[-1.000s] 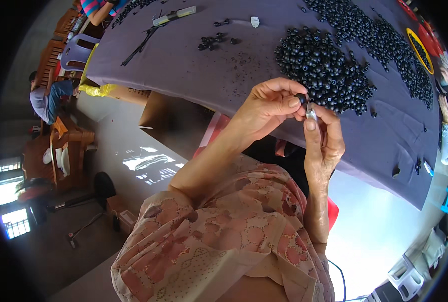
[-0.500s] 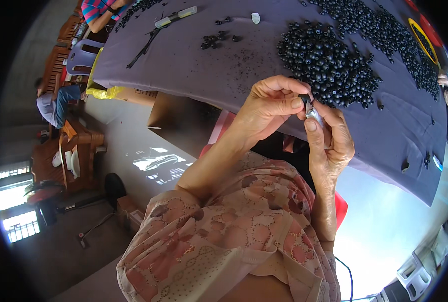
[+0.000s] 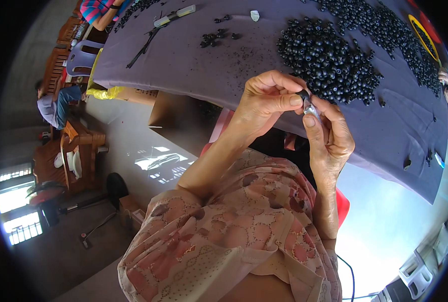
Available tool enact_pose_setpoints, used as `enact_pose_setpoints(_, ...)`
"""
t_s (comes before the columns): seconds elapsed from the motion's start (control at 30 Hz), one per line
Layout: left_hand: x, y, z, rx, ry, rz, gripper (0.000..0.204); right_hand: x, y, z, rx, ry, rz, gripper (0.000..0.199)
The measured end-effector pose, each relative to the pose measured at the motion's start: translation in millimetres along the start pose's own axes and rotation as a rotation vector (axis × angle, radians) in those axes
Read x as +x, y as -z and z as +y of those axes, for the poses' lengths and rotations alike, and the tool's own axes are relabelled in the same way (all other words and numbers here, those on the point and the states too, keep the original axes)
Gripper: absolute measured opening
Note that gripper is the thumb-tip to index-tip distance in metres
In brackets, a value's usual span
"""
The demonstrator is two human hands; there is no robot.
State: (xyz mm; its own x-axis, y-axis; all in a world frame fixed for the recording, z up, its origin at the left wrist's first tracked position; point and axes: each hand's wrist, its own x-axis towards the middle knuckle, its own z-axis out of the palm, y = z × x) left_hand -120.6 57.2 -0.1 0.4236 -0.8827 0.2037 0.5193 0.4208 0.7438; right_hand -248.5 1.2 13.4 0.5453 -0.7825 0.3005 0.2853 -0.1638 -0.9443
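Note:
Above the near edge of the cloth-covered table (image 3: 184,65), both of my hands are raised and close together. Between its thumb and fingertips my left hand (image 3: 265,105) pinches a small black rounded piece (image 3: 303,94). My right hand (image 3: 331,135) is closed on a small metal blade (image 3: 309,107) with a whitish wrapped grip, its thumb bent over it. The blade's tip meets or nearly meets the black piece; fingers hide the exact contact. Just beyond my hands lies a big heap of glossy black rounded pieces (image 3: 329,60), some with a hole showing.
More black pieces (image 3: 380,30) spread along the far right, near a yellow-rimmed tray (image 3: 422,38). A few pieces (image 3: 213,39) and dark crumbs lie at centre. Thin dark sticks (image 3: 142,53) lie at left. Other people's hands (image 3: 444,75) show at the right edge.
My left hand has shifted very slightly left and up, with the black piece turned a little in its fingers. The right hand keeps nearly the same place with the blade.

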Motion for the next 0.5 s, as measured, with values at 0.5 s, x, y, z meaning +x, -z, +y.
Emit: enact_pose_setpoints(0.5,1.6,0.5,-1.5,0.003,-0.051,-0.007,0.013,1.9,0.6,-0.1,0.148,-0.031,-0.057,0.026)
